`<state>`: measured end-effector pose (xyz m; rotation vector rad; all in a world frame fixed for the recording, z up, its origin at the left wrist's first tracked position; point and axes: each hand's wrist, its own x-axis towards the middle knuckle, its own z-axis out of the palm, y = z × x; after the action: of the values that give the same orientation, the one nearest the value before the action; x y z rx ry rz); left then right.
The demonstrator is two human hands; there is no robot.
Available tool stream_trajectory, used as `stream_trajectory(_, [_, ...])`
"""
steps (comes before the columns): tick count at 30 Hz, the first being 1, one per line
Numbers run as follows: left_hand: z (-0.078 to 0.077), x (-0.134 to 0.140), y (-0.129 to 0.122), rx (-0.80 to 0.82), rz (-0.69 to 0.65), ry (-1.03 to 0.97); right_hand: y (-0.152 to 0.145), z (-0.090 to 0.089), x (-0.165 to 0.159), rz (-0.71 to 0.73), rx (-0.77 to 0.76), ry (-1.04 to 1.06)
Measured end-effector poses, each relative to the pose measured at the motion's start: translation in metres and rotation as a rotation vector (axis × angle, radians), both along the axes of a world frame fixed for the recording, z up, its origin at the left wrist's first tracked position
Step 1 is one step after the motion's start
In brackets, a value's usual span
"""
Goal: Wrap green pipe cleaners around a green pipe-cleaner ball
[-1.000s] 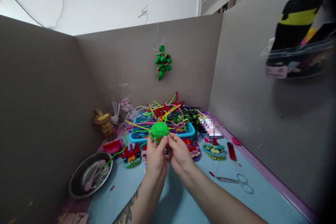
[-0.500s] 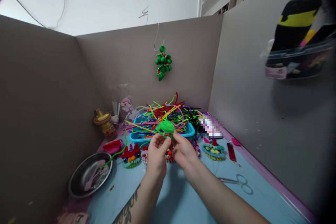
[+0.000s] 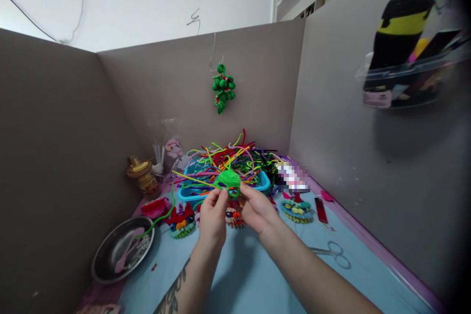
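Pinching the bright green bundle (image 3: 227,177) just below frame centre with left hand (image 3: 214,213) and right hand (image 3: 258,208) — best to press lightly, without flattening it.

A green ornament (image 3: 223,89) is hanging by a thin wire (image 3: 211,54) against the back partition (image 3: 165,88). On the right partition (image 3: 331,122), a clear holder (image 3: 415,91) is carrying a black-and-yellow object (image 3: 401,25). At the left of the blue-covered desk (image 3: 272,282), a metal bowl (image 3: 112,243) is holding a pink tool (image 3: 120,263) and small white pieces (image 3: 139,254). Beyond it, a yellow-brown jar (image 3: 145,181) is standing near white sticks (image 3: 158,153). A blue tray (image 3: 263,186) is brimming with coloured fuzzy stems (image 3: 228,155). At the right, scissors (image 3: 331,252) are lying nearer than a turquoise-and-yellow figure (image 3: 296,210), which is resting just beside a dark red strip (image 3: 321,211). Towards the left, a red-topped figure (image 3: 182,218) is sitting near the bowl.
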<state>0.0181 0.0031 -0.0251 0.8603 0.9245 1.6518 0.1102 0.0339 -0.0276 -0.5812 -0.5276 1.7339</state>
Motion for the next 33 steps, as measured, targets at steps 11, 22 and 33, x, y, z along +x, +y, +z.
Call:
stream_trajectory(11, [0.003, -0.005, -0.006, 0.183, 0.169, 0.264, -0.015, 0.02, -0.001, 0.138, -0.262, 0.062])
stream_trajectory(22, [-0.002, 0.007, -0.008, 0.114, 0.195, -0.001, -0.027, 0.028, -0.003, -0.03, 0.013, 0.067])
stream_trajectory(33, [0.012, 0.02, -0.017, -0.081, 0.082, -0.339, -0.018, 0.019, -0.001, -0.222, 0.196, -0.056])
